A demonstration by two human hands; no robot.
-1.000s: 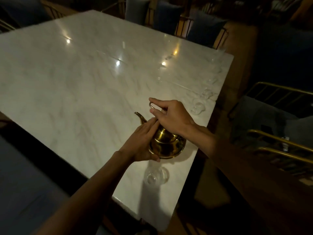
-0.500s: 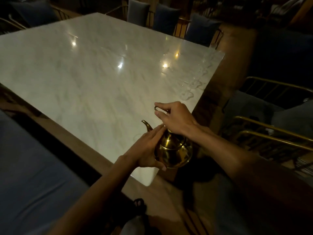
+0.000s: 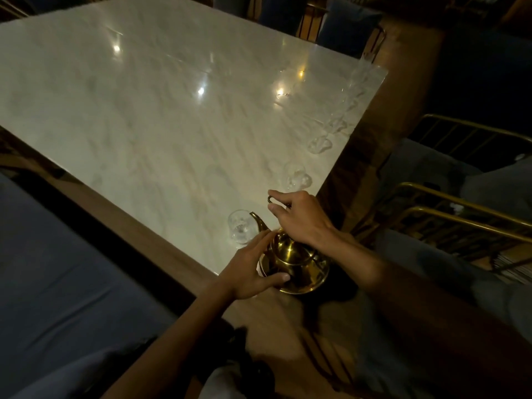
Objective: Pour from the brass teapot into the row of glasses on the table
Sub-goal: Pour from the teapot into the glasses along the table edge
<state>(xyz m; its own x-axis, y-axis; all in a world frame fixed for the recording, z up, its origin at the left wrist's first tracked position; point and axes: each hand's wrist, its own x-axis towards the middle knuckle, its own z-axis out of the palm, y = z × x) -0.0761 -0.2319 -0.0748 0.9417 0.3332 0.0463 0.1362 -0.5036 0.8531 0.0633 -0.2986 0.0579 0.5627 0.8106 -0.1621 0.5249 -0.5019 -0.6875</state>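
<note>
The brass teapot (image 3: 296, 263) hangs over the near corner of the white marble table (image 3: 161, 110). My right hand (image 3: 299, 217) grips its thin top handle. My left hand (image 3: 253, 269) cups the pot's side and lower rim. The curved spout points left and ends just at the rim of the nearest clear glass (image 3: 240, 230). A row of clear glasses runs along the table's right edge: one (image 3: 296, 177) just beyond my right hand, another (image 3: 319, 144) further on, and fainter ones (image 3: 354, 90) toward the far corner. I see no liquid stream.
Brass-framed chairs with grey cushions (image 3: 460, 203) stand to the right of the table. Blue-cushioned chairs (image 3: 342, 30) line the far side. A dark blue seat (image 3: 57, 269) fills the lower left. Wooden floor (image 3: 288, 326) lies below the table corner.
The view has swung, so the near glass shows again beside the spout. Both hands keep their hold on the teapot, with the spout at that glass's rim.
</note>
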